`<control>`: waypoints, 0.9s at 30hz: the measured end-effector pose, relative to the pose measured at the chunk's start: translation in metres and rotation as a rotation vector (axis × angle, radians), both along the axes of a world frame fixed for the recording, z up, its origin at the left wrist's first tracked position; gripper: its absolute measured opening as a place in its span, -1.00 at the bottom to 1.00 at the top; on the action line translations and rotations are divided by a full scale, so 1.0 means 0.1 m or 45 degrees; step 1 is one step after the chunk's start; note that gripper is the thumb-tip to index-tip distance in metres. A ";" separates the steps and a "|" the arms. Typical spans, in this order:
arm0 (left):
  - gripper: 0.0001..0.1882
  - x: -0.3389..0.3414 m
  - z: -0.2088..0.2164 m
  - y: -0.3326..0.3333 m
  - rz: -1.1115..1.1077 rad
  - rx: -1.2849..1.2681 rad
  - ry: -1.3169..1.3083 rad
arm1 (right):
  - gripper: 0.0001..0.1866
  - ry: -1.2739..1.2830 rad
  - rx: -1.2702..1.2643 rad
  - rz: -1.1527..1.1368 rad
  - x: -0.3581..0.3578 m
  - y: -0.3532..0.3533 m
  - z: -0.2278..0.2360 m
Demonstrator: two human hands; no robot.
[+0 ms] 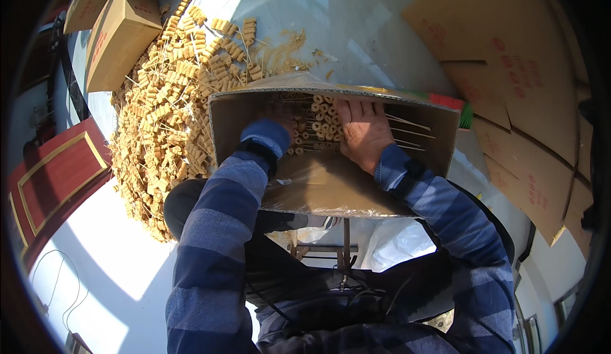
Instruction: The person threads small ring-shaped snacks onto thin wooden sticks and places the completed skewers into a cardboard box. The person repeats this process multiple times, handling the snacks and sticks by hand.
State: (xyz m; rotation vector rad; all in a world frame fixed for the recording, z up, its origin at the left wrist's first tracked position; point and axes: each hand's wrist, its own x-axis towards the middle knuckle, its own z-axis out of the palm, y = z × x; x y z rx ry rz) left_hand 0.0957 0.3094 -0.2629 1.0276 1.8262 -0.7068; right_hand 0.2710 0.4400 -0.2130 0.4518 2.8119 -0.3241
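Observation:
An upright cardboard box stands between my knees, and both my hands reach down into it. Inside lie several skewers, thin pale sticks threaded with tan ring-shaped pieces, ring ends facing up in the middle. My right hand lies against the right side of this bunch, its fingers bent over the far rings and the thumb at the near ones. Bare stick ends stick out past it to the right. On the bunch's left is my left hand, deep in shadow, its fingers hard to make out.
A large heap of similar skewers covers the floor at the left. Closed cardboard boxes stand behind it. Flattened cardboard sheets lie at the right. Clear plastic lies beneath the box, and a red panel is at far left.

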 end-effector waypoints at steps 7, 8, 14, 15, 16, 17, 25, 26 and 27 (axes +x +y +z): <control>-0.25 0.02 -0.28 -0.34 -0.068 -0.090 -0.086 | -0.16 0.036 0.036 0.033 -0.05 -0.07 0.00; -0.23 0.02 -0.29 -0.37 -0.007 -0.030 -0.107 | -0.17 0.053 0.048 0.050 -0.07 -0.09 0.00; -0.25 0.07 -0.30 -0.41 -0.009 0.021 -0.113 | -0.02 0.028 0.041 -0.006 -0.12 -0.21 -0.08; -0.26 0.07 -0.31 -0.41 -0.031 -0.006 -0.120 | -0.01 0.048 0.051 -0.006 -0.12 -0.22 -0.09; -0.27 0.08 -0.31 -0.41 -0.058 -0.004 -0.096 | -0.01 0.061 0.058 -0.007 -0.12 -0.23 -0.11; -0.29 0.09 -0.31 -0.43 -0.011 0.021 -0.110 | -0.01 0.087 0.072 -0.008 -0.15 -0.25 -0.13; -0.53 0.17 -0.16 -0.63 -0.152 0.102 -0.076 | 0.04 0.175 -0.003 0.090 -0.48 -0.51 -0.42; -0.54 0.18 -0.12 -0.63 -0.097 0.100 -0.053 | 0.04 0.187 -0.001 0.109 -0.52 -0.54 -0.46; -0.55 0.19 -0.07 -0.62 -0.041 0.097 -0.030 | 0.03 0.189 0.000 0.108 -0.55 -0.57 -0.51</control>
